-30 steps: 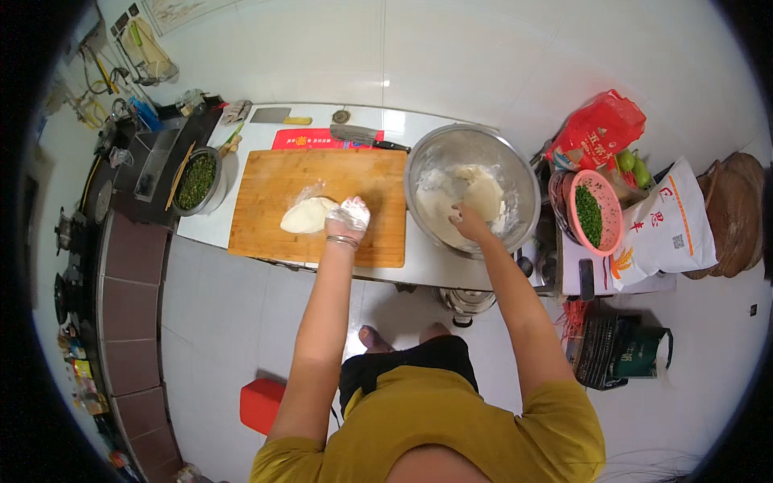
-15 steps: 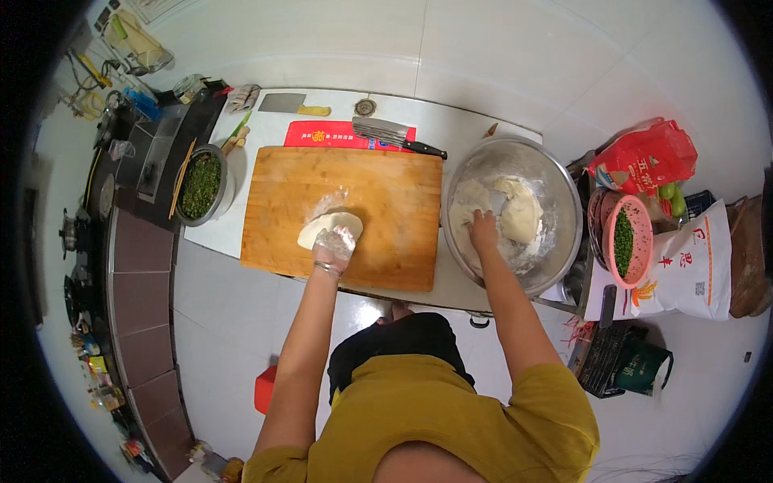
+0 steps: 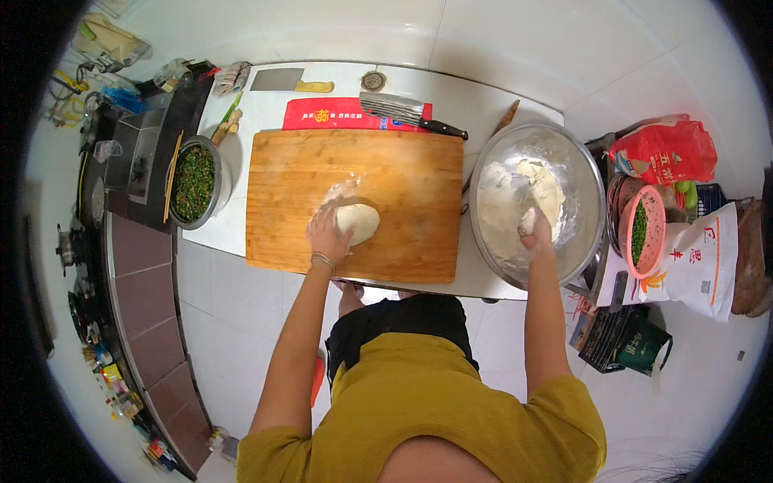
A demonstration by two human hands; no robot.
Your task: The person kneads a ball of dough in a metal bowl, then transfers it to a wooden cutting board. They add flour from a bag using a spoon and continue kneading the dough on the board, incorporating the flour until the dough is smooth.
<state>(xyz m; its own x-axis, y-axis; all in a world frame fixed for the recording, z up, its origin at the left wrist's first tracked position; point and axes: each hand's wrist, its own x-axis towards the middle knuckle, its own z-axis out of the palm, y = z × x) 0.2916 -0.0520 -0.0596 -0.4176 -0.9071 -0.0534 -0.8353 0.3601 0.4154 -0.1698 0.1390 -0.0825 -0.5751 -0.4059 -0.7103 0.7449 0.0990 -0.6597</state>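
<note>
On the wooden board [image 3: 419, 201], my left hand [image 3: 326, 237] lies against the left side of a smooth, rounded dough piece [image 3: 359, 224]. Its fingers and thumb are apart, and the thumb touches the dough's lower edge. Loose flour dusts the board just above. Over the big metal bowl [image 3: 592, 221], my right hand [image 3: 539, 232] is closed and turned partly up, with white flour [image 3: 527, 219] showing in its curled fingers. Behind that hand, a larger dough lump [image 3: 549, 189] sits in the bowl among more flour.
A cleaver [image 3: 278, 80] and a wavy-bladed knife [image 3: 394, 109] lie behind the board, the latter on a red packet [image 3: 322, 113]. At left stands a pot of chopped green filling [image 3: 195, 183] with chopsticks [image 3: 171, 179]. A pink basket [image 3: 654, 233] and white sack [image 3: 704, 262] stand right.
My left hand has turned over from floury palm up and come to the dough's left side. My right hand has moved right in the bowl and now holds flour. The whole view shifted slightly.
</note>
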